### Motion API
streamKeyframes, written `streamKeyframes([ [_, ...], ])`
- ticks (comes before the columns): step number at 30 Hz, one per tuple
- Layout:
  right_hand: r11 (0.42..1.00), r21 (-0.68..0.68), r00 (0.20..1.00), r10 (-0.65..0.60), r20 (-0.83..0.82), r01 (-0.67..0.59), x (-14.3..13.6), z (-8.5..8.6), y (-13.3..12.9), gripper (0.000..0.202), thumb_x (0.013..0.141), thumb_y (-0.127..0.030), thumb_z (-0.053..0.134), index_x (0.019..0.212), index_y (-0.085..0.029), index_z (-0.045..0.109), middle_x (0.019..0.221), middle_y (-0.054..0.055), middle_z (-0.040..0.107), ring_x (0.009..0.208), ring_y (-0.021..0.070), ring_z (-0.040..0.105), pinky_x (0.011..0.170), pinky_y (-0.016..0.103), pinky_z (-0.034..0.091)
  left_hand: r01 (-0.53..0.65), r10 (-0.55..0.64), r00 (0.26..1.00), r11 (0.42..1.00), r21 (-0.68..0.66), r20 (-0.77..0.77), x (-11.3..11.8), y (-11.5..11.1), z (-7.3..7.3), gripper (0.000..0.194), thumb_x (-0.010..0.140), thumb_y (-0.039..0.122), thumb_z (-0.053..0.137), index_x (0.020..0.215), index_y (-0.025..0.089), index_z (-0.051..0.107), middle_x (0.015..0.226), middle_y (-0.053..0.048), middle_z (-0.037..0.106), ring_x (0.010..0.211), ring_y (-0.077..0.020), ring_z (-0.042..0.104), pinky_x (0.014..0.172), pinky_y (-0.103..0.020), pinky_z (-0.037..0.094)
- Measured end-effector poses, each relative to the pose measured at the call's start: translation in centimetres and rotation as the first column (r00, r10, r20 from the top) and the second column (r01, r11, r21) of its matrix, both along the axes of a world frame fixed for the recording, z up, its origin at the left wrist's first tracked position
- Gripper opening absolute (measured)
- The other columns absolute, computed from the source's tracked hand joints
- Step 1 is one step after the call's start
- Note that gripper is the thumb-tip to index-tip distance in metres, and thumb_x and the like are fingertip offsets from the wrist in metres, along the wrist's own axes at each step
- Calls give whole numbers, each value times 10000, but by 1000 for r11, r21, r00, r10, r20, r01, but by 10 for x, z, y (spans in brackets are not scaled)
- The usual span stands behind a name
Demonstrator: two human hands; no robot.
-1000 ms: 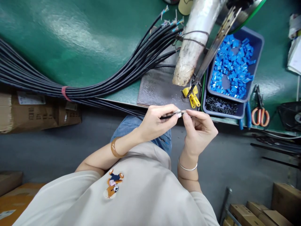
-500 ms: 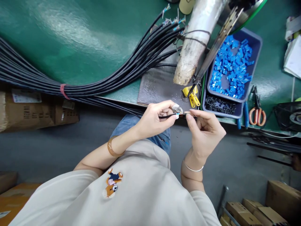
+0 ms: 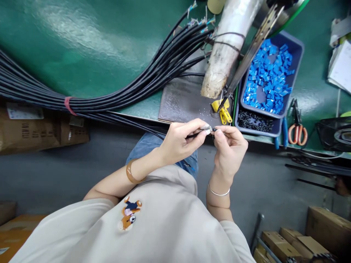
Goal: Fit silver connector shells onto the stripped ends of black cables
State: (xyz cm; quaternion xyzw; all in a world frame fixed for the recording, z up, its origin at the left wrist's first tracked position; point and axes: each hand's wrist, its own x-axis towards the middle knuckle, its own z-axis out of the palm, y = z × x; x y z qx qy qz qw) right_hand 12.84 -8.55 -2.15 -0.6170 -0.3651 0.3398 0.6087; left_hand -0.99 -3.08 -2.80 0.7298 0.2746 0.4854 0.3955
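Note:
My left hand [image 3: 178, 142] is closed around a black cable [image 3: 192, 135] near its stripped end, above the table's front edge. A pale covering wraps its index fingertip. My right hand [image 3: 229, 148] pinches a small dark piece [image 3: 215, 129] right at the wire ends, its fingertips nearly touching my left ones. The fingers mostly hide the thin wires between them. Just beyond my hands, a yellow cable stripper [image 3: 225, 114] lies on a dark board [image 3: 179, 102].
A tied bundle of black cables [image 3: 123, 95] crosses the green table [image 3: 90, 65]. A thick wrapped tube [image 3: 219, 69] and a metal bar [image 3: 246, 60] slant over the board. On the right stand a bin of blue parts [image 3: 298, 54], small black parts [image 3: 255, 121] and orange-handled pliers [image 3: 298, 134].
My right hand has moved left and turned, closing in on the fingertips of my left hand. The wires visible between the hands before are now mostly covered. The view has shifted slightly.

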Motion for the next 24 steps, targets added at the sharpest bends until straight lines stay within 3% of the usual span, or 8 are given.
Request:
streamKeyframes([
  [5,999,-7,991,36,-132,-37,-3,-3,4,186,704,-345,795,781,-203,703,669,-22,649,558,61,561,549,194,480,19,-19,1000,1000,-21,0,0,0,0,41,868,137,580,848,112,606,679,24,568,532,-22,463,519,-126,392],
  [12,989,1,930,139,-341,-148,-3,-3,7,198,720,-342,782,740,-187,661,561,-57,552,390,0,269,373,161,194,15,-15,1000,998,60,11,0,2,1,55,856,101,586,848,97,640,713,-9,657,570,-31,522,556,-124,425],
  [18,990,3,924,130,-359,-138,-3,-1,6,194,735,-338,775,738,-185,657,568,-55,542,397,1,264,385,175,184,-17,11,999,986,168,31,2,2,-4,92,855,91,592,900,93,672,805,-64,734,684,-66,646,646,-134,488],
  [24,992,-15,925,111,-364,-125,-4,0,3,207,738,-350,771,739,-187,643,571,-57,535,401,3,256,389,187,179,-44,47,999,972,232,-8,3,1,-7,112,876,109,576,907,93,682,664,-20,653,573,-44,545,579,-133,441],
])
